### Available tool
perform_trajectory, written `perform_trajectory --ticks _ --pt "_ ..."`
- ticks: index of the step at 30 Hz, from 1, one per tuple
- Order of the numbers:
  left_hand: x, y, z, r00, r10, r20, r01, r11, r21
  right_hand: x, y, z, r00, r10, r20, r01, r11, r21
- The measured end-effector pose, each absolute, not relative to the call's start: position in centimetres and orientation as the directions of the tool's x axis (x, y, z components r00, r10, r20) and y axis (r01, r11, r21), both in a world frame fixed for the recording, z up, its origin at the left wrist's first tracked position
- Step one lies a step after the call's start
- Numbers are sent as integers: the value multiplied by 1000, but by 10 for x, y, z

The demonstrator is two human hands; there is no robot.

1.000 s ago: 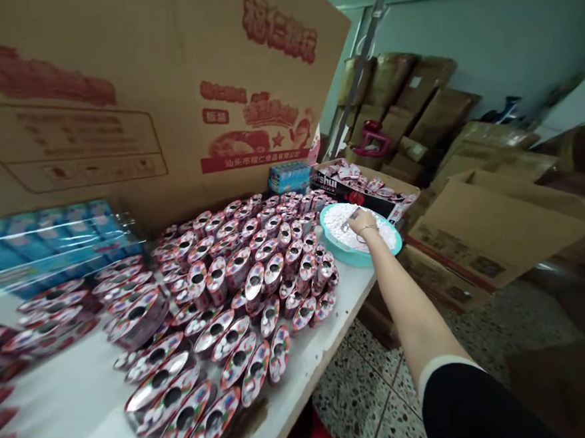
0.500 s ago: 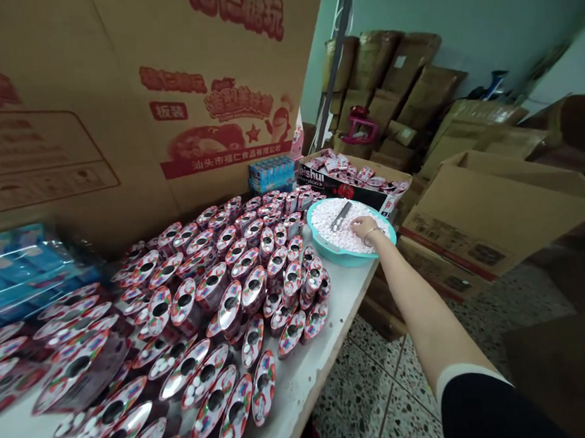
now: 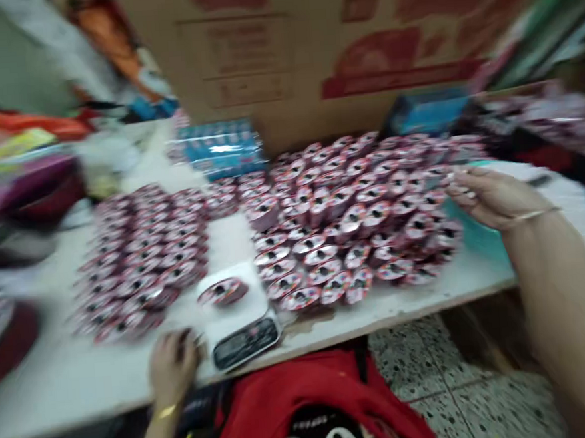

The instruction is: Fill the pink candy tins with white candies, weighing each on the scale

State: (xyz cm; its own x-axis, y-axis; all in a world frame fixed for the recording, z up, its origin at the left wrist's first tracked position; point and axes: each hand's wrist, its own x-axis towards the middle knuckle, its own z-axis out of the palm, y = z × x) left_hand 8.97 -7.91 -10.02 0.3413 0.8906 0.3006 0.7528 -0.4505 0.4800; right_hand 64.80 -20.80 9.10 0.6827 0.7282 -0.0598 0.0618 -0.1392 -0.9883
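Observation:
Between the bunched fingers of my right hand are a few small round white candies. That hand is above the left side of the turquoise basin, beside the crowded oval packs. My left hand rests low on the table just left of a white kitchen scale; motion smears its fingers, so their grip is unclear. On the scale's plate sits a single oval candy pack with a red-and-white top and a dark central hole. Many similar oval packs stand upright to the right of the scale.
Another block of oval packs fills the table's left part. Blue wrapped boxes stand behind, against a large printed carton. An open box of packs is at the far right. The table's front edge runs above a speckled floor.
My view has swung left, bringing the scale and my left hand into sight. My right hand has lifted from inside the basin and moved left with white candies in its fingers.

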Motion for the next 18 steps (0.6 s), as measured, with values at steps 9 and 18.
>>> perform_trajectory --ticks 9,18 --pt "43 -107 -99 249 904 348 823 -387 416 355 -87 90 -286 946 -150 410 -21 -912" --pt "38 -112 -97 242 900 363 803 -396 446 290 -64 61 -404 856 -321 828 193 -527"
